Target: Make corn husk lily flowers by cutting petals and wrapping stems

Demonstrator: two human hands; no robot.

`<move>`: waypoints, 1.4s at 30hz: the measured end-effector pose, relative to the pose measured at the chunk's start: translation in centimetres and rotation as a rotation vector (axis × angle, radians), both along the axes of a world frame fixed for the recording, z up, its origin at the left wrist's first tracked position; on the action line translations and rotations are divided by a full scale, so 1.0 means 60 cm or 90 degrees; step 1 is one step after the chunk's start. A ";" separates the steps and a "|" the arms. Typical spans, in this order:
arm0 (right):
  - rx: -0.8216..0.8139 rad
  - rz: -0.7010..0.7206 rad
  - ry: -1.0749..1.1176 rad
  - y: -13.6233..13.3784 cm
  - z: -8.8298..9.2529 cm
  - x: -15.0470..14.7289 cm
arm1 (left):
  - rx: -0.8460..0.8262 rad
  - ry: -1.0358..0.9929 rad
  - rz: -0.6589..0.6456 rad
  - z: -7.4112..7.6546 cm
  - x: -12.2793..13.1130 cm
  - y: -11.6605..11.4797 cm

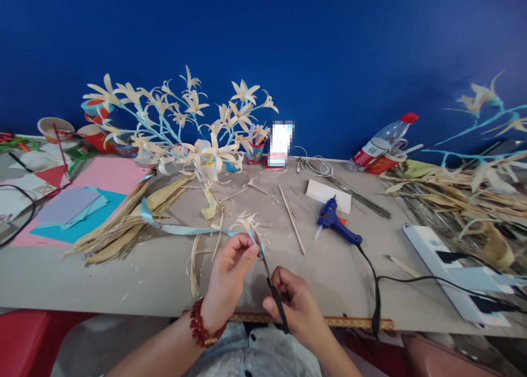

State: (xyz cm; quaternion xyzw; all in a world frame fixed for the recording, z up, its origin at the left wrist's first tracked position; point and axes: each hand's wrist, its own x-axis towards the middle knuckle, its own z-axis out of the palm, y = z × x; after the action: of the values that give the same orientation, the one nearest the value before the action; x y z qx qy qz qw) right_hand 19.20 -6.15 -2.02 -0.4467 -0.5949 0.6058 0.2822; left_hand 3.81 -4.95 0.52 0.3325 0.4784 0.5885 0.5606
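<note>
My left hand (229, 281), with a red bead bracelet at the wrist, pinches the stem of a small pale straw flower (247, 221) wrapped in light blue ribbon (181, 229). The ribbon trails off to the left across the table. My right hand (297, 305) grips black-handled scissors (272, 286), whose blades point up at the spot where my left fingers hold the stem. Both hands hover over the near edge of the grey table (164, 278).
A bunch of finished straw flowers on blue stems (185, 119) stands at the back. Dried husk leaves (119, 223) and coloured paper sheets (74, 207) lie left. A blue glue gun (335, 223) with black cord, a wooden stick (291, 219), a plastic bottle (382, 141) and more husks lie right.
</note>
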 end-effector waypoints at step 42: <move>0.007 -0.004 -0.027 0.017 0.003 -0.008 | 0.003 0.059 -0.003 -0.007 -0.007 0.010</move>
State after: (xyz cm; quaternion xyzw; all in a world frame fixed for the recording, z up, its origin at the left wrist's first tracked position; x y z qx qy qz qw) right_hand 18.72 -5.14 -1.83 -0.4600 -0.6026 0.5918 0.2739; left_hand 3.41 -4.33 0.13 0.3621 0.5017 0.5724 0.5381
